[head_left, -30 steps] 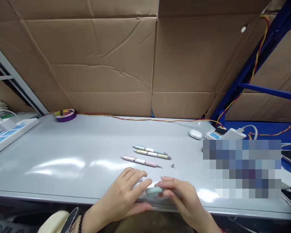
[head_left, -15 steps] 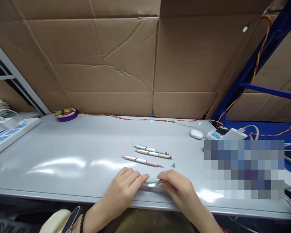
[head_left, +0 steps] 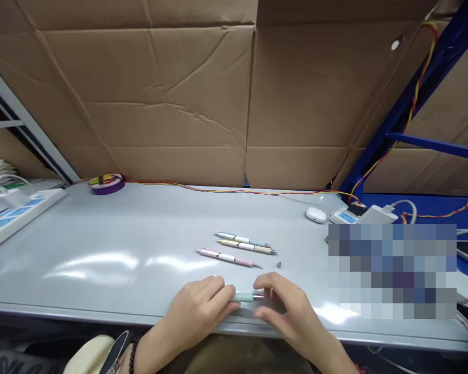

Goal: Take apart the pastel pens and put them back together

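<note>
Near the table's front edge, my left hand (head_left: 203,309) is closed around a light green pen (head_left: 242,297), its silver tip pointing right. My right hand (head_left: 286,306) is beside that tip with thumb and forefinger spread apart; I see nothing between them. Beyond my hands lies a pink pen (head_left: 230,258), whose right end looks thin and bare. A small silver cone-shaped pen tip (head_left: 278,265) rests on the table to the right of it. Farther back, a yellow pen (head_left: 245,246) and a blue pen (head_left: 242,239) lie close together, both with silver tips on.
A roll of tape (head_left: 107,185) with a purple side sits at the back left, near a white power strip (head_left: 27,218). At the back right are a white earbud case (head_left: 315,215) and another power strip with chargers. A red and yellow cable (head_left: 218,191) runs along the cardboard wall.
My right thumb and forefinger have parted and come off the green pen's tip. The green pen has moved slightly nearer to me in my left hand.
</note>
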{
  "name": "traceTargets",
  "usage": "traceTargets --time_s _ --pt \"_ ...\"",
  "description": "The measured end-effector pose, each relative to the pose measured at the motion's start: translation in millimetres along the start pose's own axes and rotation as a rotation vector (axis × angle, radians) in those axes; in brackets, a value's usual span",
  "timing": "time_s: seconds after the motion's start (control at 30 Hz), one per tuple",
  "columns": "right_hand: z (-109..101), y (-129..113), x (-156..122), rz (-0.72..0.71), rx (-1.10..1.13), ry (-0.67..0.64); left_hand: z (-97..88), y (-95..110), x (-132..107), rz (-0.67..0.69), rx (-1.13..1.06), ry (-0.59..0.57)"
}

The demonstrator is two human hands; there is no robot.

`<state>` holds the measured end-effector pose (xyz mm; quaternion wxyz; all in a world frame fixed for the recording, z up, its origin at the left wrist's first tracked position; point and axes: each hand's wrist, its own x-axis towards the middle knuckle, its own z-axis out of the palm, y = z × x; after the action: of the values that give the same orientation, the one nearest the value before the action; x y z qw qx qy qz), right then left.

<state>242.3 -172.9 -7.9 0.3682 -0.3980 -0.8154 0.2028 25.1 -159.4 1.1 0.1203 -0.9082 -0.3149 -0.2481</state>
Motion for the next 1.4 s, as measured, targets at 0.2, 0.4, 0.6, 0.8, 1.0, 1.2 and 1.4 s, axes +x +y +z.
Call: traceTargets --time_s 0.2,0.4,0.6,0.8,1.0,1.2,1.4 --pt "2.5 0.5 1.7 0.015 -0.122 -0.026 3.9 -1.0 -1.5 -0.034 -0.006 -0.032" --pt "-0.3 0.7 1.7 -0.015 -0.028 0.024 5.1 -1.7 -2.2 -0.036 -0.043 -0.040" --pt "1.4 -0.2 2.4 0.039 -0.037 0.022 4.5 -1.7 -1.3 -0.061 -0.074 -0.089" --pt "1.9 1.7 1.5 -0.042 0.063 0.093 2.3 -1.3 -1.5 -0.119 -0.113 -0.142" --pt "0.1 0.1 1.5 -0.044 0.055 0.123 2.0 -1.3 -2.3 -0.107 -0.106 -0.165" --pt "-0.4 1.4 0.4 -0.057 0.026 0.142 3.4 -5.1 -5.6 0.010 0.000 -0.158" --pt "-0.9 0.5 0.2 -0.081 0.023 0.203 3.4 -5.5 -8.5 0.043 -0.005 -0.141"
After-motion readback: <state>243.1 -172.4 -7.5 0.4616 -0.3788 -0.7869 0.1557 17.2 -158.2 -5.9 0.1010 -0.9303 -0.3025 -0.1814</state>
